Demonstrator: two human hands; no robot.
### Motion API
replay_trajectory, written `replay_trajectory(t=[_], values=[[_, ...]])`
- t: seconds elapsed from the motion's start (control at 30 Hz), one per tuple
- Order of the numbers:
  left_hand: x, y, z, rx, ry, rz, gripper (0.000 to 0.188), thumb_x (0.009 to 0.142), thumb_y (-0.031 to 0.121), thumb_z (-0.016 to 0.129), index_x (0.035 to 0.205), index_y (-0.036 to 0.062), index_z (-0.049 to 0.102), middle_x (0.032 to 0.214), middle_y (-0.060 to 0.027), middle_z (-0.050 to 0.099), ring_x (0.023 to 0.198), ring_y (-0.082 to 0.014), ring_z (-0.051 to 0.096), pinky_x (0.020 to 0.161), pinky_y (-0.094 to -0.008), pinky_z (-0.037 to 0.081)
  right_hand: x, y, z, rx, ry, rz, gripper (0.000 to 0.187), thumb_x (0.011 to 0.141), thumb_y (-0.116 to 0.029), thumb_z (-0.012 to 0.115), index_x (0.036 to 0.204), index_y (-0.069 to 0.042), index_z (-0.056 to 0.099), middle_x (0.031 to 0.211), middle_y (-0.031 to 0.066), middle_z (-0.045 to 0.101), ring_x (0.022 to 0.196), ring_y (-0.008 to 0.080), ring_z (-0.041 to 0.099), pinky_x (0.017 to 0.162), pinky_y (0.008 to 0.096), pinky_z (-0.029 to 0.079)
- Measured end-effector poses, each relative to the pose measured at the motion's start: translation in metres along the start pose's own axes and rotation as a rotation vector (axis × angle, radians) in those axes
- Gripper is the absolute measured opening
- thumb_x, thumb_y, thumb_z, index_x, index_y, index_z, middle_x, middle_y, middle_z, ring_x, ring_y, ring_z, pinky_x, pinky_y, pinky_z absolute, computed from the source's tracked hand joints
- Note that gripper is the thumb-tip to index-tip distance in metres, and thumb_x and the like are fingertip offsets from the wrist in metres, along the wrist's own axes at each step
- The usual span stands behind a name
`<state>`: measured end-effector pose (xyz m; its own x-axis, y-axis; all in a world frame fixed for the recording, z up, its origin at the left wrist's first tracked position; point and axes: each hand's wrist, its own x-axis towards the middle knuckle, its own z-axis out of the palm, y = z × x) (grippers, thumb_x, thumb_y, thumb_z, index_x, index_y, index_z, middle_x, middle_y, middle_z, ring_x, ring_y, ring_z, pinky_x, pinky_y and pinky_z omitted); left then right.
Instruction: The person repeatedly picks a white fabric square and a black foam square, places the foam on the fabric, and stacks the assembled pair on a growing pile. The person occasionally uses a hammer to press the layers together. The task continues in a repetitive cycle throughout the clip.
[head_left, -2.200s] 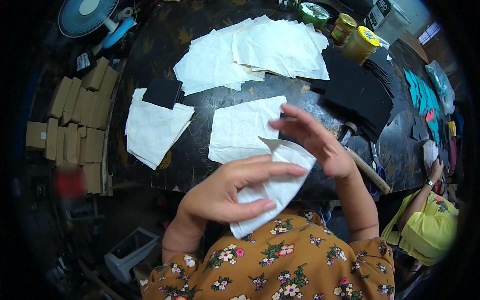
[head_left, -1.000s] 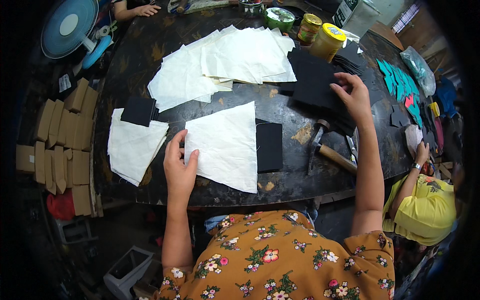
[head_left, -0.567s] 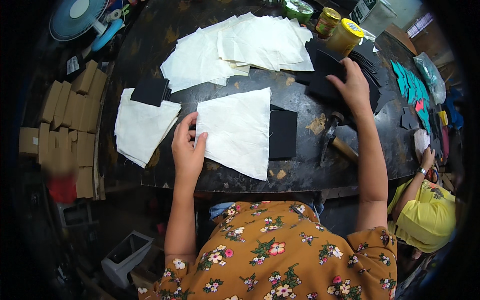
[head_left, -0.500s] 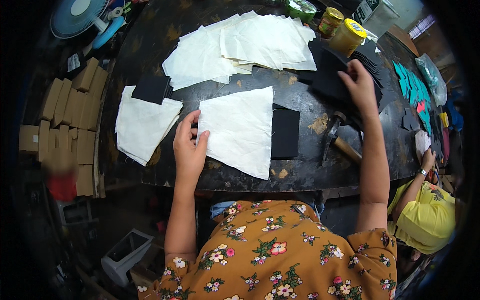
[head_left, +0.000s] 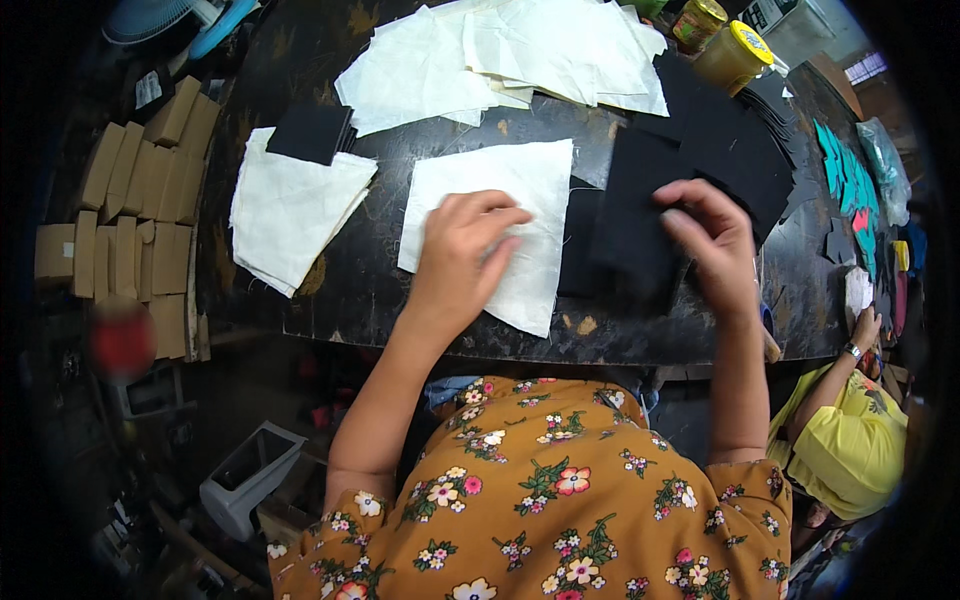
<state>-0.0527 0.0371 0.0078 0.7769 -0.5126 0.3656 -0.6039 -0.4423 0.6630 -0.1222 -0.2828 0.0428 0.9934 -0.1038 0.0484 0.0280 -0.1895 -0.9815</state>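
Observation:
A white cloth piece lies in front of me on the dark table. Above it hovers my left hand, slightly blurred, its thumb and fingers apart with nothing between them. To the right, my right hand pinches the edge of a black sheet piece, which is smeared by motion. Another black piece sticks out from under the white cloth's right side and is partly covered by the held one. Behind my right hand spreads a pile of black pieces.
White cloth pieces are fanned at the back. A white stack with black squares on top lies left. Jars stand back right, near teal pieces. A co-worker in yellow sits right; cardboard boxes are stacked left.
My right hand has come nearer from the black pile with a black piece. My left hand has let go of the white cloth's left edge and moved right over it. The view has shifted.

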Motion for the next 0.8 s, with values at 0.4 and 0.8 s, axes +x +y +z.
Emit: replay_trajectory(t=[0.4, 0.8], values=[[-0.002, -0.008, 0.025, -0.058, -0.031, -0.032, 0.037, 0.097, 0.013, 0.071, 0.134, 0.0078, 0.068, 0.131, -0.0100, 0.072, 0.125, -0.0295, 0.062, 0.109, -0.0456, 0.042, -0.015, 0.024, 0.064, -0.076, -0.007, 0.031, 0.036, 0.088, 0.002, 0.085, 0.119, -0.003, 0.069, 0.119, 0.0018, 0.062, 0.105, 0.0089, 0.059, 0.089, 0.0223, 0.050], [-0.001, -0.002, 0.017, -0.001, -0.128, -0.042, 0.084, 0.072, 0.035, 0.096, 0.143, 0.0080, 0.061, 0.141, -0.0134, 0.066, 0.133, -0.0336, 0.058, 0.115, -0.0476, 0.040, -0.023, 0.021, 0.071, -0.329, 0.025, -0.169, 0.032, 0.083, -0.003, 0.088, 0.110, -0.005, 0.072, 0.106, 0.0035, 0.066, 0.091, 0.0164, 0.063, 0.076, 0.0272, 0.051]])
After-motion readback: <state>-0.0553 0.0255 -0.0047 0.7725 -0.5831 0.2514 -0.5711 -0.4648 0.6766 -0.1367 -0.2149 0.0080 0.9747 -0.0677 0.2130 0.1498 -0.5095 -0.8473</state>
